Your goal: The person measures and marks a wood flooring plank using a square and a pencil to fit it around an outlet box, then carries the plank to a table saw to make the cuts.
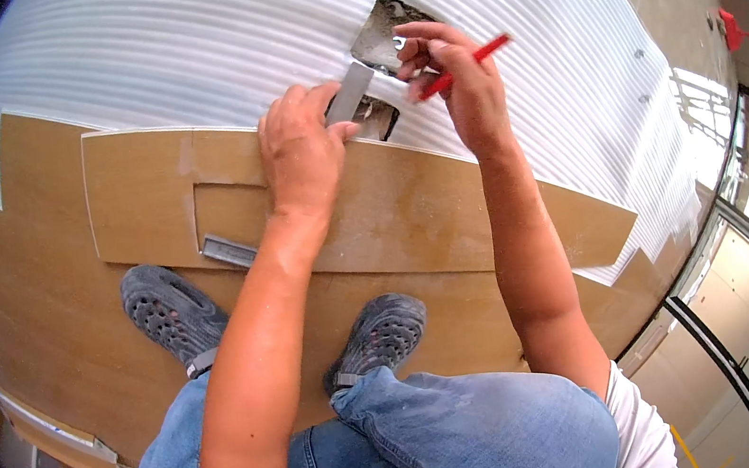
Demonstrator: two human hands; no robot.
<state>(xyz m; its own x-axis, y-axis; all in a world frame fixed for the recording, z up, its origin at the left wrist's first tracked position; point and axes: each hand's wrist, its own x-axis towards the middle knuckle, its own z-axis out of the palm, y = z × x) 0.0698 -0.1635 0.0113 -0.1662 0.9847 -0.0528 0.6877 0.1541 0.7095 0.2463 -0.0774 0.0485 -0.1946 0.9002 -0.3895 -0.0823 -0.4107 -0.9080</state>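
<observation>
My left hand [300, 144] is closed on a flat grey strip [350, 94] with a straight edge, which reaches past the plank's far edge toward a cut-out in the underlay. A slim red pencil [492, 47] is in my right hand [456, 64], raised above the white ribbed underlay with fingers bent around it. A small pale hooked shape [399, 43] shows by those fingers; I cannot make out what it is. Below my left hand lies a loose brown plank [408, 200], on top of other brown boards [30, 234].
Beyond the plank, two openings in the ribbed underlay [177, 51] show rough grey ground: a larger hole [379, 27] and a smaller one [388, 123]. A grey bar [229, 252] lies near my left shoe [169, 306]. A red tool [732, 28] stands at the far right, above framed glass panels.
</observation>
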